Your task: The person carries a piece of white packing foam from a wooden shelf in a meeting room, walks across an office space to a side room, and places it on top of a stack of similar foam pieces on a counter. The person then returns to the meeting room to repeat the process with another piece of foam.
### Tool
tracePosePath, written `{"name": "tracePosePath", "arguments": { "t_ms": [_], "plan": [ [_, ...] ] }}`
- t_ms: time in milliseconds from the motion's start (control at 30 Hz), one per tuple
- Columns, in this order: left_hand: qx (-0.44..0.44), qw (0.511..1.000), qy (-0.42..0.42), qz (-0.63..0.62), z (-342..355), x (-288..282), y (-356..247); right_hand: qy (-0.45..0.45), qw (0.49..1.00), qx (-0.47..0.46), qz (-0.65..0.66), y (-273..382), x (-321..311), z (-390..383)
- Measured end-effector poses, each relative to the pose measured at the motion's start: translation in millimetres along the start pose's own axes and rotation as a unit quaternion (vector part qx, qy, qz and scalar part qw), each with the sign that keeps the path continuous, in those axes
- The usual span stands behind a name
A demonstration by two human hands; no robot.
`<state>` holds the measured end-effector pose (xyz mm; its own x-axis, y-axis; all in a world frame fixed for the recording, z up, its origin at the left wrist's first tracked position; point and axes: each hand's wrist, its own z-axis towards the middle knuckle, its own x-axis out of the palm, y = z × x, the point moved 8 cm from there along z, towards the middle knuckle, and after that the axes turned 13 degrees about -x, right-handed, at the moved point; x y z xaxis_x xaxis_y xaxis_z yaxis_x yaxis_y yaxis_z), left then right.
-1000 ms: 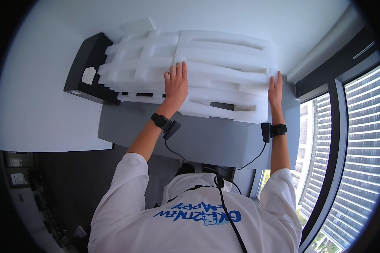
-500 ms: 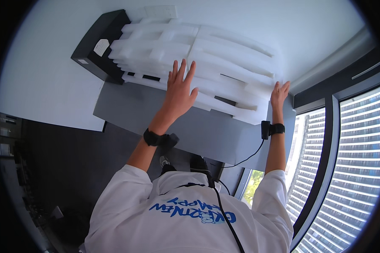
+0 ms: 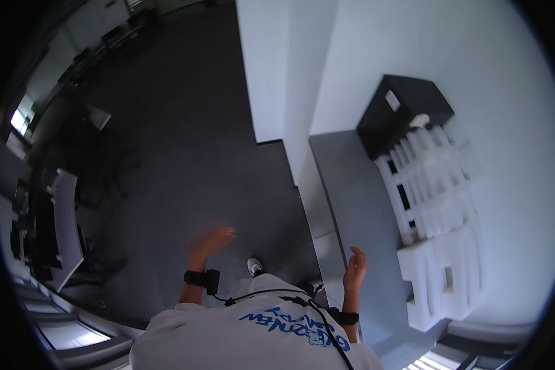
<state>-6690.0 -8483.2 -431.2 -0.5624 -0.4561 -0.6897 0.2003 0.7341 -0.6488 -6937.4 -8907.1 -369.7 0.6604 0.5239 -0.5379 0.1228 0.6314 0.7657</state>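
Observation:
My left hand (image 3: 214, 241) is raised over the dark floor, blurred by motion, its fingers loosely stretched and nothing seen in it. My right hand (image 3: 354, 270) hovers by the front edge of the grey cabinet top (image 3: 357, 185), empty, with slightly bent fingers. To the right of it, a stack of white foam packing pieces (image 3: 438, 191) with slots and cutouts stands against the wall. Neither hand touches the foam. Behind the stack sits a black box (image 3: 407, 108) with white labels.
A white wall corner (image 3: 283, 92) rises beyond the cabinet. On the left are a desk (image 3: 68, 228) and dark chairs (image 3: 102, 265), dimly seen. A window (image 3: 71, 333) lies at the lower left. Black straps with small devices are on both wrists, with a cable (image 3: 327, 317) across my shirt.
My view has swung left, so the foam stack and black box now appear at the right. Both hands have come away from the foam; the left is out over the floor.

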Motion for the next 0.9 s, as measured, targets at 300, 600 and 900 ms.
{"name": "tracePosePath", "arguments": {
  "t_ms": [300,600,900],
  "plan": [
    [-0.226,0.966,-0.019,-0.126,-31.8,-96.8,161.3,0.35,0.899,-0.218,0.151,175.5,294.4,76.2],
    [-0.121,0.872,-0.306,-0.363,53.8,-345.8,184.0,0.458,0.856,-0.196,0.141,237.8,494.4,164.0],
    [-0.013,0.7,-0.701,0.136,48.2,-725.3,135.5,0.117,0.787,-0.508,0.33,609.4,611.6,472.4]
  ]
}}
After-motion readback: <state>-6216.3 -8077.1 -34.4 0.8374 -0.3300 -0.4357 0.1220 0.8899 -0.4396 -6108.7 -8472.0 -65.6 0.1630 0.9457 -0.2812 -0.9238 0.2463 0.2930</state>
